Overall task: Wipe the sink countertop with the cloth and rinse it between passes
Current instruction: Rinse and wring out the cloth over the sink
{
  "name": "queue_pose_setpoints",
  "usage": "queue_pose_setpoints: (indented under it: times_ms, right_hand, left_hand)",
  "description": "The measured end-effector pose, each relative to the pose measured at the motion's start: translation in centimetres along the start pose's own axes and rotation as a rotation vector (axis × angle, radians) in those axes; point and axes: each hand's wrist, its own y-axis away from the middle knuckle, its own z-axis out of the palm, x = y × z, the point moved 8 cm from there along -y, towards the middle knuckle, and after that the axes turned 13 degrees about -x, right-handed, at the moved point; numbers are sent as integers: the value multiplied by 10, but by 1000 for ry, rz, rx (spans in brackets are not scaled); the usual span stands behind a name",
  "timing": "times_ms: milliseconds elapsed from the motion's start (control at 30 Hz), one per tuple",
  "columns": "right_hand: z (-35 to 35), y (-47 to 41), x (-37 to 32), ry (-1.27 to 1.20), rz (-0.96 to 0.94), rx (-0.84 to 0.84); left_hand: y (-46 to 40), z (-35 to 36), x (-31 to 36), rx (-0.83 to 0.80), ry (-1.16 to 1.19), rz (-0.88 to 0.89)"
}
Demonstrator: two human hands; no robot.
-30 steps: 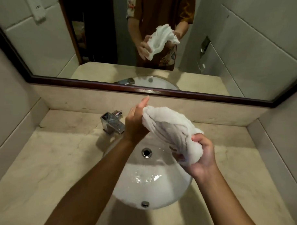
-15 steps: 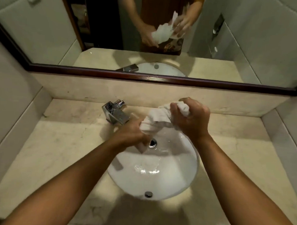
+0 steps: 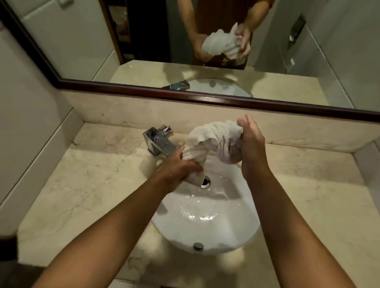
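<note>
A white cloth (image 3: 210,138) arches over the back of the white oval sink basin (image 3: 205,226). My left hand (image 3: 179,167) grips the cloth's lower end just above the drain (image 3: 205,181). My right hand (image 3: 250,143) holds the other end at the upper right, its fingers partly straightened along the cloth. The beige marble countertop (image 3: 93,179) surrounds the basin. Water glistens inside the bowl.
A chrome faucet (image 3: 159,141) stands at the basin's back left, close to my left hand. A low marble backsplash (image 3: 121,111) and a dark-framed mirror (image 3: 145,45) rise behind. Walls close in on the left and right of the counter.
The twisted cloth has loosened and spread into a wider arch. My right hand slid to its right side and its fingers eased out. My left hand stayed low by the drain.
</note>
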Motion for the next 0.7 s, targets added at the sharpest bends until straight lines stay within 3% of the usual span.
queue_pose_setpoints:
  times_ms: [100,167,233,333,433,533,633,700]
  right_hand:
    - [-4,25,23,117,263,-134]
    - [-7,46,45,28,459,-307]
    - [-7,61,59,-302,507,-426]
    - [-2,72,67,-804,465,-426]
    - [1,81,73,-846,443,-400]
    - [1,78,74,-782,327,-143]
    - [-18,79,51,-630,40,192]
    - [-23,74,21,-504,-187,187]
  left_hand:
    - [7,-1,17,71,-137,109]
    - [14,2,33,108,-322,217]
    - [23,9,56,171,-702,407]
    - [35,37,74,153,-1431,680]
    - [41,56,71,120,-1864,864]
    - [44,62,70,123,-1918,891]
    - [35,45,69,213,-1764,657]
    - [29,35,61,244,-1550,469]
